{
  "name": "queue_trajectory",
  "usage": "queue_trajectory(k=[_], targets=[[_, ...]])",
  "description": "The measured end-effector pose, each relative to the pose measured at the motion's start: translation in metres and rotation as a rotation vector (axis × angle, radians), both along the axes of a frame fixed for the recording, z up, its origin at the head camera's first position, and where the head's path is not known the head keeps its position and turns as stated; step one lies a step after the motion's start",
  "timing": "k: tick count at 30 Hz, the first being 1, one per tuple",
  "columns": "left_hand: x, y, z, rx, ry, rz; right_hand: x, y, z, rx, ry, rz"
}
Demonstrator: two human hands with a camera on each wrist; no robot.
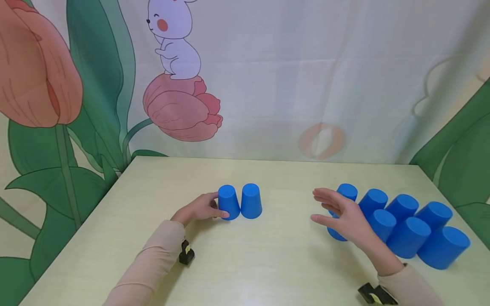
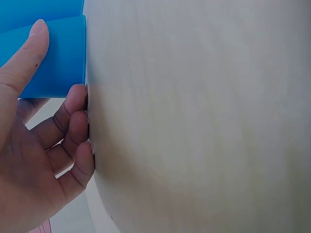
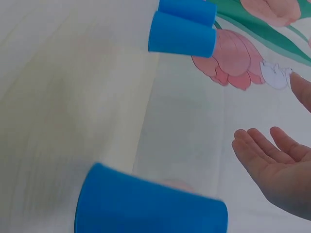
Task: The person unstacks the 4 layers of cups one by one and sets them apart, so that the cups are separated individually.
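Two blue cups stand upside down side by side near the middle of the table. My left hand (image 1: 200, 208) grips the left cup (image 1: 227, 199) low on its side, thumb in front. In the left wrist view, that thumb (image 2: 35, 46) lies on the cup wall and other fingers touch the tabletop. The second cup (image 1: 251, 202) stands close to its right. Over at the right, my right hand (image 1: 346, 214) hovers with fingers extended and thumb apart, holding nothing. It partly hides cups behind it. In the right wrist view, the nearest cup (image 3: 150, 206) is apart from the hand.
Several more upside-down blue cups, such as the front one (image 1: 444, 247), stand in a cluster at the table's right side. Behind the pale wooden table (image 1: 268, 263) hangs a curtain (image 1: 268, 85) printed with tulips and a rabbit.
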State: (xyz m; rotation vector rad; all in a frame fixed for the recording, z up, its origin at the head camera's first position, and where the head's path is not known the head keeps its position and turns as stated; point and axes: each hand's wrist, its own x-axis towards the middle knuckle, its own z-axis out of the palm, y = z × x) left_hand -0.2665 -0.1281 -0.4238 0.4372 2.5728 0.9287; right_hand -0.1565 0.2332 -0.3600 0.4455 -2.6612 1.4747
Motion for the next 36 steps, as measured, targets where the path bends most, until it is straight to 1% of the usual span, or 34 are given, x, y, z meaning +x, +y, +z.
queue_trajectory(k=[2,5,14,20,23,28,31,36], targets=[[0.000,-0.001,0.000,0.002,0.002,-0.003,-0.005,-0.009,-0.003,-0.002,0.013,0.034],[0.001,-0.002,0.001,0.007,0.002,-0.008,-0.012,-0.020,-0.006,-0.017,0.011,0.065],[0.001,-0.001,0.002,0.010,0.003,-0.011,-0.034,-0.040,-0.011,-0.030,-0.075,0.123],[0.001,-0.001,0.001,0.015,0.004,-0.022,-0.050,-0.057,-0.018,-0.047,-0.134,0.154],[0.001,-0.001,0.002,0.018,0.001,-0.022,-0.056,-0.068,-0.020,-0.038,-0.152,0.158],[0.001,-0.001,0.002,0.020,-0.001,-0.026,-0.066,-0.085,-0.022,0.000,-0.148,0.146],[0.000,-0.001,0.001,0.018,-0.002,-0.021,-0.073,-0.093,-0.026,0.023,-0.145,0.135],[0.000,-0.001,0.001,0.016,-0.003,-0.016,-0.079,-0.104,-0.033,0.044,-0.176,0.107]])
